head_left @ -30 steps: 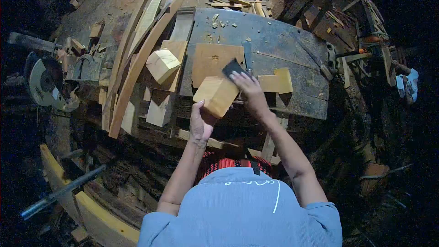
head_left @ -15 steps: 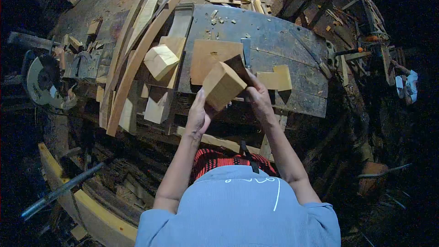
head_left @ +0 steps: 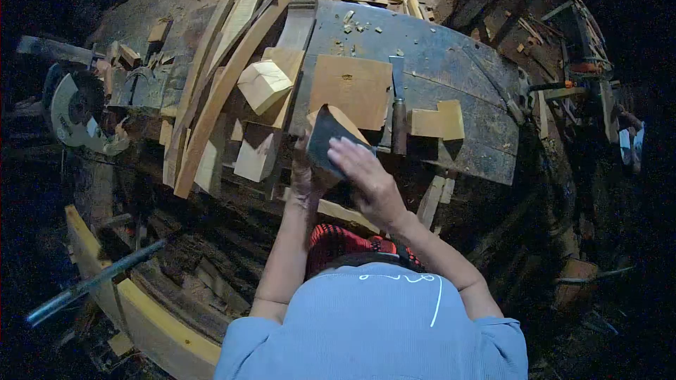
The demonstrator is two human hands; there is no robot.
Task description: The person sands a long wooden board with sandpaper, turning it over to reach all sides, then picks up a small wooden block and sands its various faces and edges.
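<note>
My left hand is wrapped round the side of a wooden block, gripping it above the near edge of the bench. Over the block lies a dark sheet of sandpaper that hides most of its upper face. My right hand rests on the sandpaper with its fingers stretched out flat, slightly blurred. Just beyond the block is a flat brown board on the bench. To its right lies a chisel with a wooden handle.
The dark workbench carries a pale faceted block, long curved strips and small yellowish pieces. A circular saw blade stands at the left. Another person's sleeve shows far right.
The sandpaper has come over the block's upper face. My right hand has moved from the block's right edge to lie flat on the sheet. The chisel handle has come into sight.
</note>
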